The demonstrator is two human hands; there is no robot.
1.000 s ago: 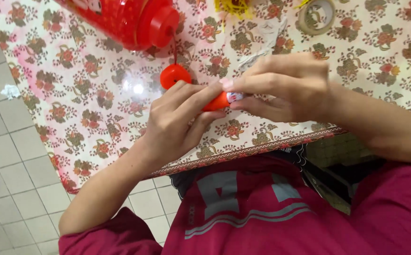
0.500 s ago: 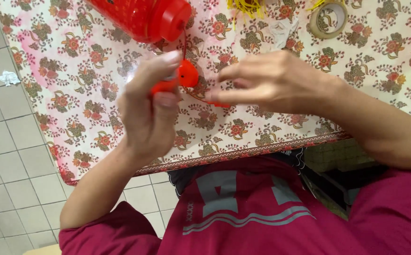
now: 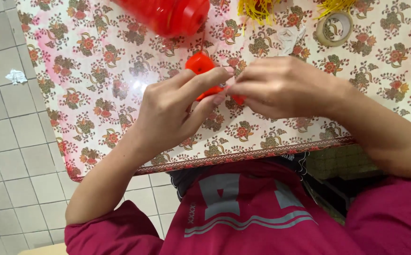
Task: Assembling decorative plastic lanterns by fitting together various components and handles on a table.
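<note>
Over on the left side, the left hand [image 3: 167,113] comes in with its fingers [image 3: 201,80] curled and pinched shut on a small red plastic piece [image 3: 201,63], thumb beneath, forefinger stretched across the top. That piece sits right at the fingertips, poking up and away from the person toward the big red plastic lantern [image 3: 167,14] (blurred, top edge). Moving right, the right hand [image 3: 281,87] meets it, fingertips touching the left ones, closed on a little red bit [image 3: 237,99] that peeks out below; how firm that hold is, I cannot tell. Both hands hover just above the flowered surface [image 3: 97,71], equally near the piece. Farther right lie yellow tassels [image 3: 257,9] and a tape roll [image 3: 335,28].
</note>
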